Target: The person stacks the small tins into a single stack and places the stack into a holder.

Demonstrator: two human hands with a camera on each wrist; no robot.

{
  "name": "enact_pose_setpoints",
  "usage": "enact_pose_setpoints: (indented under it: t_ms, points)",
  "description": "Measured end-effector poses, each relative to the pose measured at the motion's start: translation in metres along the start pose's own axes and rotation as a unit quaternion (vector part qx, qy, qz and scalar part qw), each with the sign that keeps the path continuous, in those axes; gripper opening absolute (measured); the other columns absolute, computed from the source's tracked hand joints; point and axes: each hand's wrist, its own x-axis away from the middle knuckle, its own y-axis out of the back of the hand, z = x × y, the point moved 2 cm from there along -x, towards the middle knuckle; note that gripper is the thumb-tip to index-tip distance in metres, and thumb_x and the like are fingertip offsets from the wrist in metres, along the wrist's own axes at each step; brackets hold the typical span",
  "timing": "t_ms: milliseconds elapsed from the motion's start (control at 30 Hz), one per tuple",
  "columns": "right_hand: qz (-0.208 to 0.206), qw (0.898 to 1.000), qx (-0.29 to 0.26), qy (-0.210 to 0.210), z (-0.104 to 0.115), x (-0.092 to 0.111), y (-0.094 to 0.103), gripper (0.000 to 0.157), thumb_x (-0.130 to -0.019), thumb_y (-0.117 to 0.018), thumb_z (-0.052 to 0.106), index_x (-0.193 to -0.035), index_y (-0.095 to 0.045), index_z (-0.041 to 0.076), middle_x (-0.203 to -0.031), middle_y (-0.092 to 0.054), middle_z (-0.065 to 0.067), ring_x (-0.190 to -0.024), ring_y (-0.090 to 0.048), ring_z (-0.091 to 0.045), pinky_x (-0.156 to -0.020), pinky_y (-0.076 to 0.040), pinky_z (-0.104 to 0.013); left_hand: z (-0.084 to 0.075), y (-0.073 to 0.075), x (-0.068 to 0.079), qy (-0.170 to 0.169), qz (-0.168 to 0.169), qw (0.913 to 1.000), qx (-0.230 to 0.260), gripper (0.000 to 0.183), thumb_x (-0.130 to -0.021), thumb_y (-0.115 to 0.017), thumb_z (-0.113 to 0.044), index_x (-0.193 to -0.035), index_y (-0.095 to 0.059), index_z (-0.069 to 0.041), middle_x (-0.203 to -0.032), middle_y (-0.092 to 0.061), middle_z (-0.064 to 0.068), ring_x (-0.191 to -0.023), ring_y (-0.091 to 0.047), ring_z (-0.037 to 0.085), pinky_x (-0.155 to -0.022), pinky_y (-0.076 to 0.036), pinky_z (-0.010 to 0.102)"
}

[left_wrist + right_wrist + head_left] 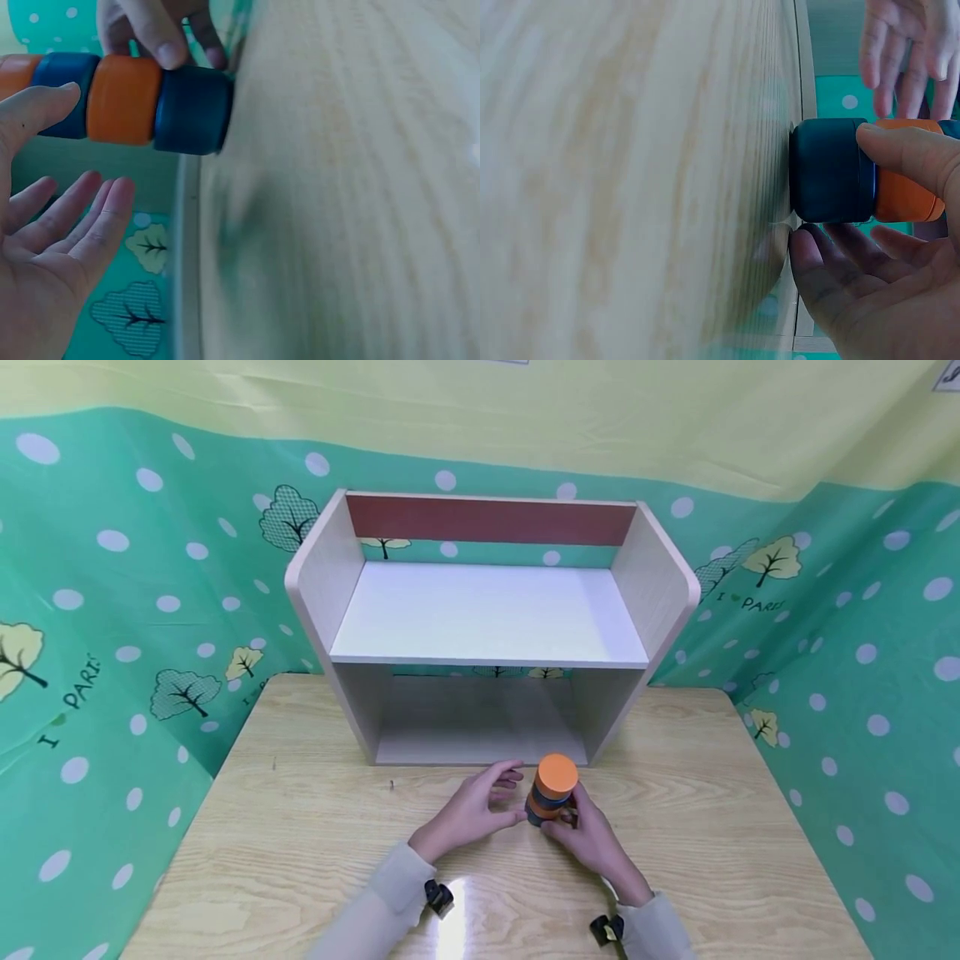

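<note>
A stack of orange and dark blue cylinders (557, 775) stands upright on the table, just in front of the shelf unit's right side. Its colours alternate, orange on top and dark blue (829, 171) at the bottom. With the thumb along the lower cylinders and the fingers curled behind, my right hand (594, 837) holds the stack's base. On the left, my left hand (474, 803) is spread beside the stack with nothing in its grasp. Its thumb (56, 105) overlaps an upper blue cylinder in the left wrist view, while the other fingers (90, 214) extend away from the stack.
A pale two-tier shelf unit (487, 662) with a red-brown back rail (491, 518) stands at the back of the wooden table (247, 860). Green dotted fabric (112, 585) hangs behind and at the sides. Each wrist wears a small black camera (439, 898).
</note>
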Motion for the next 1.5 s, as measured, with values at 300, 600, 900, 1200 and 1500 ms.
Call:
enact_pose_setpoints:
  t_ms: [300,600,900,1200,1500]
  points:
    - [-0.002,1.000,-0.020,-0.004,0.042,0.009,0.005,0.058,-0.085,-0.071,-0.012,-0.137,-0.047,0.000,-0.122,-0.060,-0.021,-0.116,-0.056,-0.042,-0.093,-0.050,-0.062,0.019,-0.009,-0.002,0.012,-0.002,0.9994,0.031,0.070,-0.088,-0.078,-0.008,-0.148,-0.042,-0.007,-0.135,-0.056,0.021,-0.122,-0.056,0.036,-0.101,-0.050,0.042]
    - [-0.015,0.999,-0.022,-0.026,0.023,0.005,0.001,0.064,-0.085,-0.072,-0.013,-0.141,-0.044,0.002,-0.125,-0.060,-0.022,-0.119,-0.055,-0.042,-0.092,-0.050,-0.061,0.028,-0.016,-0.006,0.043,0.007,0.9981,0.043,0.069,-0.089,-0.078,-0.010,-0.148,-0.043,-0.011,-0.133,-0.057,0.010,-0.122,-0.057,0.030,-0.099,-0.052,0.037]
    - [-0.024,0.999,-0.015,-0.036,0.006,0.002,-0.002,0.064,-0.084,-0.074,-0.011,-0.140,-0.046,0.004,-0.126,-0.061,-0.019,-0.118,-0.056,-0.037,-0.091,-0.052,-0.055,0.028,-0.020,-0.009,0.052,0.009,0.9979,0.038,0.067,-0.089,-0.078,-0.013,-0.148,-0.044,-0.012,-0.131,-0.059,0.005,-0.118,-0.059,0.017,-0.097,-0.053,0.033]
    - [-0.011,1.000,-0.019,-0.007,0.030,0.006,0.004,0.059,-0.083,-0.074,-0.010,-0.135,-0.046,-0.003,-0.122,-0.061,-0.021,-0.112,-0.059,-0.040,-0.083,-0.055,-0.052,0.030,-0.024,-0.011,0.046,0.010,0.9979,0.044,0.066,-0.089,-0.076,-0.007,-0.147,-0.045,-0.010,-0.129,-0.061,0.005,-0.115,-0.061,0.015,-0.095,-0.054,0.033]
    - [0.001,0.998,-0.047,-0.029,-0.003,0.000,0.000,0.071,-0.085,-0.075,-0.008,-0.146,-0.041,0.005,-0.133,-0.058,-0.017,-0.121,-0.058,-0.034,-0.099,-0.050,-0.049,0.031,-0.024,-0.012,0.044,0.008,0.9977,0.051,0.065,-0.089,-0.076,-0.003,-0.146,-0.046,-0.012,-0.128,-0.062,0.006,-0.114,-0.062,0.016,-0.095,-0.054,0.031]
